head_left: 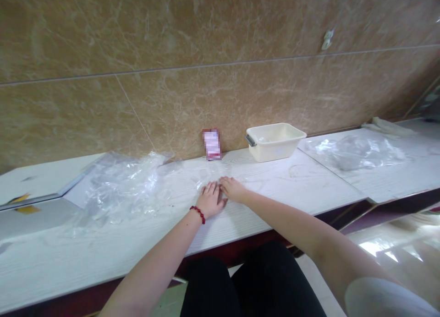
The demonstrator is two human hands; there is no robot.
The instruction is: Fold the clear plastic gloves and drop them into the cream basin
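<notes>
My left hand (210,200), with a red bead bracelet (198,213) at its wrist, lies palm down on the white tabletop (144,248), fingers stretched forward. Close beside it my right hand (233,189) also rests flat, its fingers extended. Just past the fingertips is a faint sheet of clear plastic (207,174); whether the fingers press on it I cannot tell. A phone-like card (212,144) with a red edge and a blurred face leans upright against the wall behind the hands.
A heap of clear plastic bags (127,188) lies left, beside an open white box (37,218). A cream plastic tub (277,143) with a grey handle stands right of the card. More clear plastic (357,152) lies farther right. A marble-patterned wall (172,97) bounds the back.
</notes>
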